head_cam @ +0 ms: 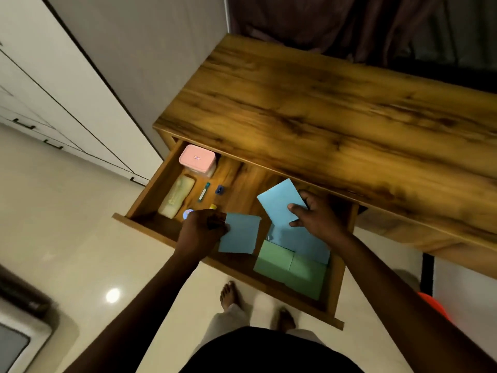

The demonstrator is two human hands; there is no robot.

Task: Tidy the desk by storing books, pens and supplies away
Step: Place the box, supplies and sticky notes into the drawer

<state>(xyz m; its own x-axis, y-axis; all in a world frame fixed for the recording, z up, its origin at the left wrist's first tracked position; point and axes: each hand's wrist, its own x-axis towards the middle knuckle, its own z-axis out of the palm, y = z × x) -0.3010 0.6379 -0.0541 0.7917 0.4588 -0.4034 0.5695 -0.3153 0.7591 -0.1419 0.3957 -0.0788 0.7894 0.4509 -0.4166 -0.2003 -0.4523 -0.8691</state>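
Wooden table (pixel 336 103), top bare. Drawer (pixel 150 224) pulled out from under its front edge, the landmark here. Green sheets (pixel 282 265) lie flat at the drawer's right front corner, a blue sheet (pixel 304 243) overlapping them. Right hand (pixel 320 214), over the drawer's right half, grip pinched on a tilted blue card (pixel 279 203). Left hand (pixel 201 230), at the drawer's front middle, grip clamped on a second blue card (pixel 240 235). Pink lidded box (pixel 197 158) at the drawer's back left; pale pouch (pixel 177 196) in front of it. Small blue sharpener (pixel 219 189) mid-drawer.
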